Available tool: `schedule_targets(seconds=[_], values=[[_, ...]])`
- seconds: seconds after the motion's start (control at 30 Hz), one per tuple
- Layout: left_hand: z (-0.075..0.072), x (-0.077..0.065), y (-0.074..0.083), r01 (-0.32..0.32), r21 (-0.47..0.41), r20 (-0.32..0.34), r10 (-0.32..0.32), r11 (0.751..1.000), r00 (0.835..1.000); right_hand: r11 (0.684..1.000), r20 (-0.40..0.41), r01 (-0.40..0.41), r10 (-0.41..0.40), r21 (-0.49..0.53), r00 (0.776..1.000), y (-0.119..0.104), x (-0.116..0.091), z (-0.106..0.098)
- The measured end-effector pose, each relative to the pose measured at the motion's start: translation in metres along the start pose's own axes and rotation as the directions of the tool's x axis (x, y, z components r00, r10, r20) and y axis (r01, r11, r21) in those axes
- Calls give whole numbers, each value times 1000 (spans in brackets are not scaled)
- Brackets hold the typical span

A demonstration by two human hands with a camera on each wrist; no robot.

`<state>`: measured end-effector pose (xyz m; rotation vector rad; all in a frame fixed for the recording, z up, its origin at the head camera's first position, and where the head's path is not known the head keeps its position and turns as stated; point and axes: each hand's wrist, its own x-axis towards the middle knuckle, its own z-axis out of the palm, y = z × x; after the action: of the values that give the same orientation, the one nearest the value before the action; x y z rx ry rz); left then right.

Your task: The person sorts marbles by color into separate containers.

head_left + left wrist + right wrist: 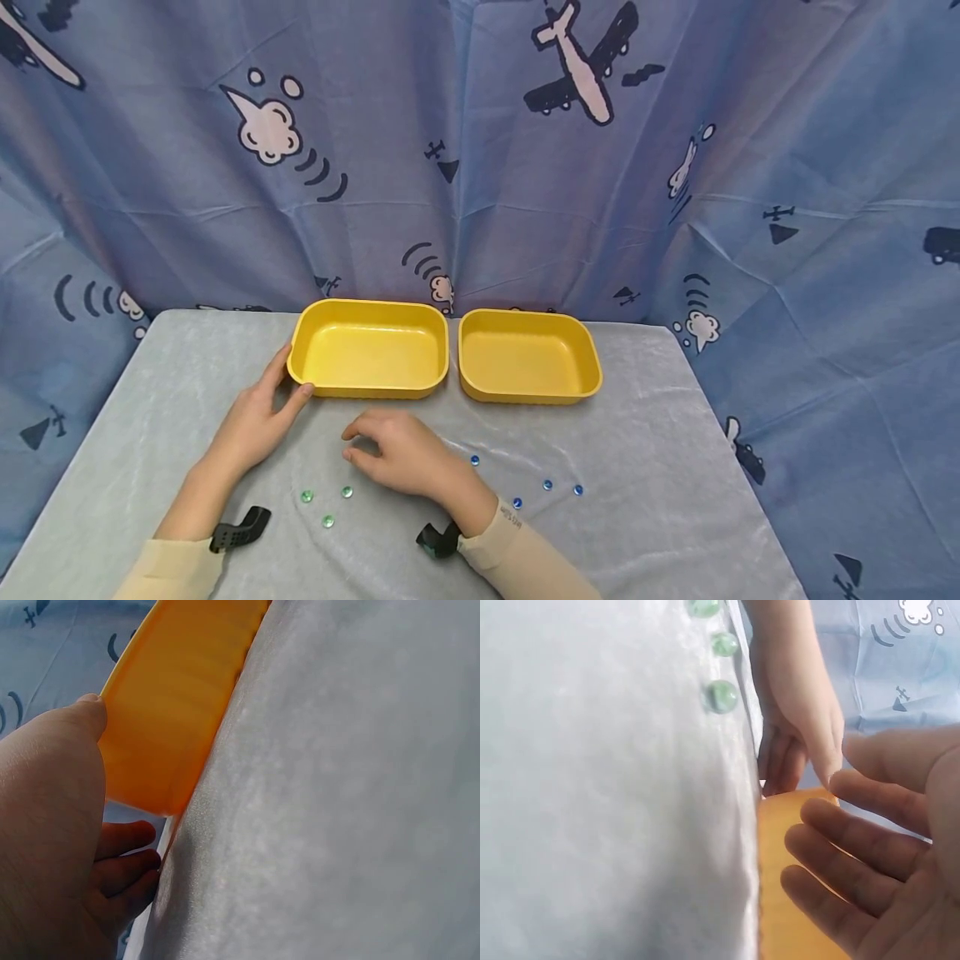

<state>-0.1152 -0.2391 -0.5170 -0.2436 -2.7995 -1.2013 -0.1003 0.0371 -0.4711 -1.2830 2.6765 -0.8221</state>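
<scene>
Two yellow plastic bins stand side by side at the back of the table, and both look bare inside. At the near left corner of the left bin (375, 392) is my left hand (255, 421). Its thumb touches the front rim, and its fingers lie along the left side. My right hand (408, 454) hovers over the cloth in front of that bin, fingers loosely bent and spread, with nothing in them in the right wrist view. Three green glass marbles (327, 521) lie left of the right wrist. Several blue glass marbles (547, 485) lie scattered to its right.
The right bin (528, 398) sits a narrow gap away from the left one. A pale grey cloth (660, 517) covers the table. Behind and at both sides hangs a blue curtain (375, 108) with printed airplanes. Each wrist wears a black band (240, 529).
</scene>
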Motion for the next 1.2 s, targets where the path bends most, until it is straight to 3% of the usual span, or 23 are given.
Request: schedule_targets(seconds=[0.4, 1.2], values=[[0, -1, 1, 14, 2, 14, -14, 1000, 1000, 1000, 128, 25, -25, -4, 991, 1, -2, 14], [1, -2, 0, -3, 7, -4, 3, 1000, 1000, 990, 170, 59, -37, -126, 985, 6, -4, 23]])
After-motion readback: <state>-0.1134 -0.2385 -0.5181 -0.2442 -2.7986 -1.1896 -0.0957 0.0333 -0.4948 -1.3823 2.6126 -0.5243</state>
